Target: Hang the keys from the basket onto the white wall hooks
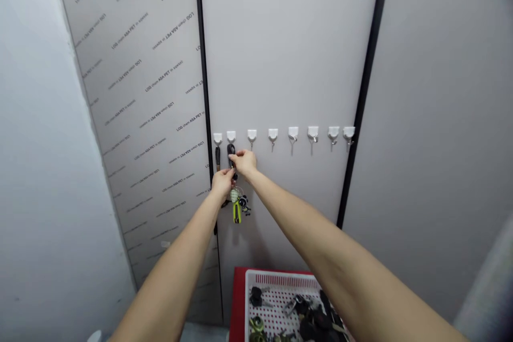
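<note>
A keychain [237, 210] with a black strap loop, a yellow-green tag, a pale green charm and a small dark figure hangs below my hands. My right hand [245, 161] pinches the black loop near its top, just under the second white hook [231, 136] from the left. Lower down, my left hand [223, 183] is closed on the same keychain near the base of its strap. Another dark strap [217, 157] hangs from the leftmost hook [217, 139], partly hidden behind my left hand. Whether the held loop touches its hook I cannot tell.
More white hooks [293, 133] run in a row to the right across the grey panel [288, 53]. Below, a white basket [247, 299] of keys and keychains stands on a red surface [239, 288]. Black vertical strips [363, 96] edge the panel.
</note>
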Tool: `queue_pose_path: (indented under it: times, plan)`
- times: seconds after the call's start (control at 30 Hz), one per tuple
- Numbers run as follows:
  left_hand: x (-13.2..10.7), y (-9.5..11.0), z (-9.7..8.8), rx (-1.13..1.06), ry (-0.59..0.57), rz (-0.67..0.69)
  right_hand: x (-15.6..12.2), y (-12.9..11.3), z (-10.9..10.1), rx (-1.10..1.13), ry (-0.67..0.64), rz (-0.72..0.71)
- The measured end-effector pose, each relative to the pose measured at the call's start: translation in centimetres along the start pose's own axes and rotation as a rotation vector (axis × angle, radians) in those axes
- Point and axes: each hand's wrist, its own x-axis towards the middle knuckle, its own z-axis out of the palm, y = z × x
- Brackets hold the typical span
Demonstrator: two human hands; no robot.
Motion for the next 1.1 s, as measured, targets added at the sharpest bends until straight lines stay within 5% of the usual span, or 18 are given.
queue_pose_path:
  times: [0.23,0.37,0.57,0.67,0.83,1.1]
  plan:
    - [-0.5,-1.4,-0.7,0.117,0.143,0.030,-1.9,1.4,-2.2,0.020,-0.052,-0.105]
    - [-3.8,-4.9,-1.1,0.263,0.232,0.169,-4.7,5.1,-5.2,0.059,-0.195,-0.102]
    - [-13.5,-13.3,0.8,0.477,-0.159,0.041,-13.4,14.1,-10.4,-0.039,-0.481,0.097]
    - [-16.9,-16.2,2.2,0.553,-0.394,-0.037,-17.2,17.7,-12.4,-0.228,-0.599,0.078]
    - [-18.1,-18.1,3.9,0.827,-0.504,-0.003,-20.1,20.6,-14.1,-0.560,-0.664,-0.055]
    - [-18.3,-17.8,5.0,1.158,-0.591,0.139,-20.9,20.7,-13.1,-0.738,-0.740,-0.094]
